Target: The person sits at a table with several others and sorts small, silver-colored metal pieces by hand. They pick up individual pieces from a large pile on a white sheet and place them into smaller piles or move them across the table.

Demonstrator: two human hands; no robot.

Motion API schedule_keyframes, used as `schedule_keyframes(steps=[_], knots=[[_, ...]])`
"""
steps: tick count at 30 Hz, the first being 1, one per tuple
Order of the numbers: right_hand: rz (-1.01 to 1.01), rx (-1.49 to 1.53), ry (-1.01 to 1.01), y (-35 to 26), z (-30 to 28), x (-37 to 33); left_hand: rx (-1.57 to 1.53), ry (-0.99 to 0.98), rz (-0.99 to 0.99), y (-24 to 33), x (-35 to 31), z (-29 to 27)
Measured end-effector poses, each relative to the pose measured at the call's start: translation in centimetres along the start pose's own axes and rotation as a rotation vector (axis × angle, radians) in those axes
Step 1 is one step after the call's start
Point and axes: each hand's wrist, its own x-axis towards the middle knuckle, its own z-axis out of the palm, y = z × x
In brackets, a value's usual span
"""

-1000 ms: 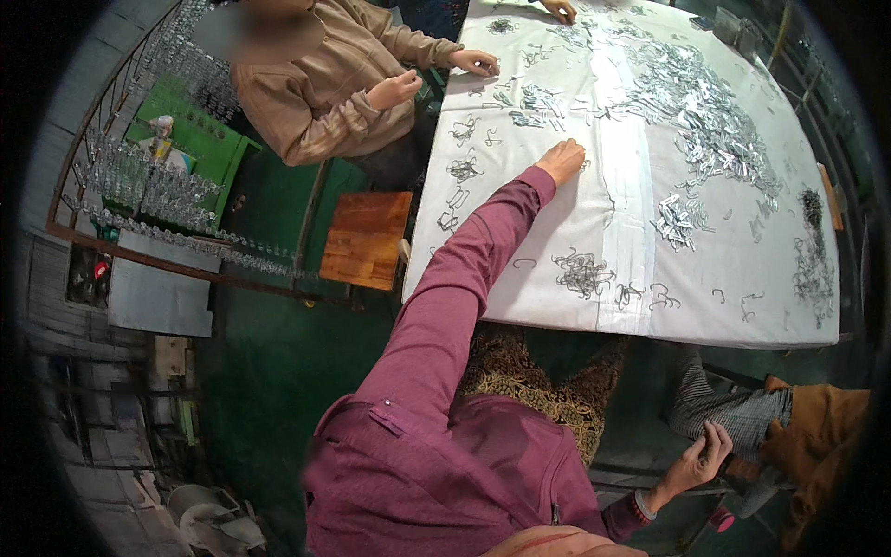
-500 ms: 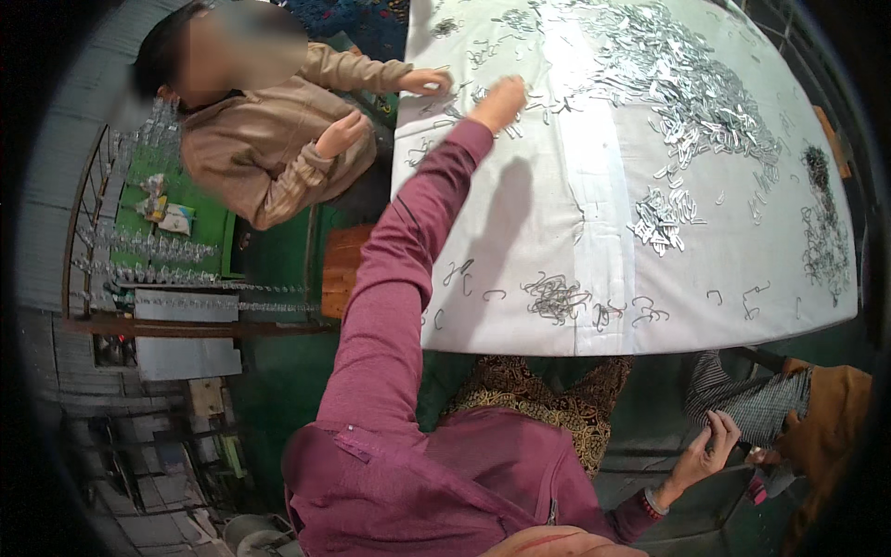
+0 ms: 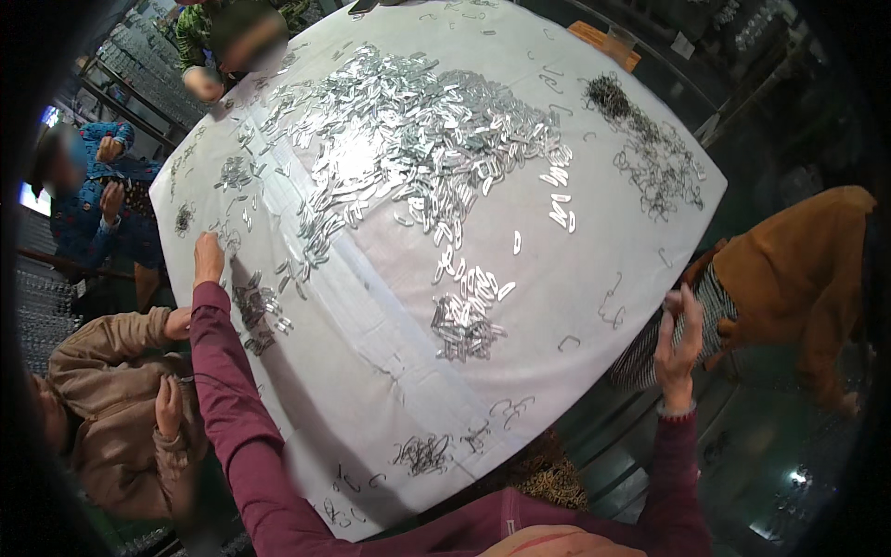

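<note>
My left hand point(image 3: 209, 258) reaches out over the table's left edge, its fingers closed. Whatever it holds, if anything, is hidden. Close to it lie thin wire hooks point(image 3: 228, 239) and a small pile of shiny oblong metal pieces point(image 3: 255, 306). My right hand point(image 3: 680, 343) is raised just off the table's right edge, fingers apart, with nothing visible in it. A big heap of flat silvery oblong pieces point(image 3: 418, 139) covers the far middle of the white table point(image 3: 343, 371). A smaller group of the same pieces point(image 3: 469, 316) sits nearer.
Dark wire hooks point(image 3: 425, 455) cluster at the near edge, with more point(image 3: 659, 172) at the far right. A person in brown point(image 3: 125, 408) sits at my left, another in blue point(image 3: 93, 200) beyond. A camouflage sleeve point(image 3: 200, 37) shows at the far side, an orange-brown garment point(image 3: 789, 269) at right.
The view has turned, bringing more of the table and people into sight. My left hand has gone farther along the left edge, past the small pile. My right hand has come up beside the table.
</note>
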Motion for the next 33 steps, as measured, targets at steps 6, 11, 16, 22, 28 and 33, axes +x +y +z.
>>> schedule_keyframes(steps=[6, 11, 16, 22, 28, 33], knots=[[0.184, 0.185, -0.147, 7.3, 7.6, 13.5, -0.180, 0.036, -0.098, 0.2, 0.1, -0.1], [0.231, 0.041, -0.287, 13.9, 14.7, 26.3, -0.140, 0.003, -0.113, 3.1, -0.9, -4.6], [0.284, -0.384, -0.605, 18.6, 20.1, 34.7, -0.094, 0.063, -0.017, 10.6, -5.4, -10.4], [0.334, -0.140, -0.568, 25.6, 21.6, 34.3, -0.274, -0.024, -0.338, 14.4, -12.9, -15.0], [0.627, 0.093, -0.218, 23.3, 19.3, 35.6, -0.472, 0.235, -0.188, 22.6, -14.5, -14.7], [0.769, 0.371, -0.146, 22.0, 12.5, 36.2, -0.445, 0.255, -0.058, 25.0, -13.2, -15.9]])
